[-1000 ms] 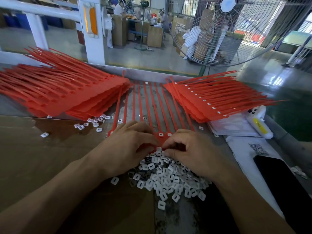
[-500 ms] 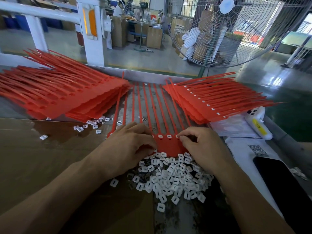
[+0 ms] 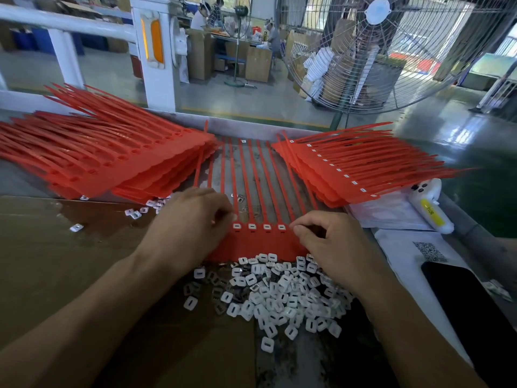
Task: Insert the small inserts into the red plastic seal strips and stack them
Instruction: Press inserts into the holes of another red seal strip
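— Bench surface? 
— Worktable, brown board at left, worn grey metal in the middle
— Items lying on it? 
— Left stack of red strips, right stack of red strips, one red seal sheet flat between them. Pile of white inserts at the near edge; a few stray inserts by the left stack. White papers, black phone and a white device at right
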### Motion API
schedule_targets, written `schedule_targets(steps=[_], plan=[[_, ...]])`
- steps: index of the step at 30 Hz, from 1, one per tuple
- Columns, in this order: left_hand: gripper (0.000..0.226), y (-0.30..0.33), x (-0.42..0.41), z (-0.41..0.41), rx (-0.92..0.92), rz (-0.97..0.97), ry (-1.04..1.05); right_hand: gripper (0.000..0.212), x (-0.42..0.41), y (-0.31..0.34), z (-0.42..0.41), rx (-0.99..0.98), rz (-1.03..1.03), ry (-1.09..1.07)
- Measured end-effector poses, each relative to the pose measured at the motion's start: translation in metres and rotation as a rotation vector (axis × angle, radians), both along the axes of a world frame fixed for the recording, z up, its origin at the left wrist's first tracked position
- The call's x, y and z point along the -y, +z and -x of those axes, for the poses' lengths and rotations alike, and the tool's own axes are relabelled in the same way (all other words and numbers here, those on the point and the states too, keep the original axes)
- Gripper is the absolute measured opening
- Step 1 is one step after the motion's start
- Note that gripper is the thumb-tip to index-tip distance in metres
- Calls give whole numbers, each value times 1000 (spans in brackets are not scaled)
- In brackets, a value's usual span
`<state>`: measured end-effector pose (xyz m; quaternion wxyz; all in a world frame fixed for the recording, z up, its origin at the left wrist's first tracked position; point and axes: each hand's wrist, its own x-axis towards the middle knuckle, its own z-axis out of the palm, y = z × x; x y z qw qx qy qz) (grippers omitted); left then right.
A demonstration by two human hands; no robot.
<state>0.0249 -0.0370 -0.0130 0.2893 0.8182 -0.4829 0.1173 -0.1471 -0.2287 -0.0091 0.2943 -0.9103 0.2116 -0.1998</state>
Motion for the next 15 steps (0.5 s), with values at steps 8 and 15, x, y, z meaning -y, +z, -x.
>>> schedule_targets(steps=[8, 15], plan=[[10, 5, -25, -33, 4, -62, 466, 8, -16, -1, -4, -45, 57, 141], [13, 2, -23, -33, 31, -185, 505, 12, -21, 6, -2, -95, 73, 209]])
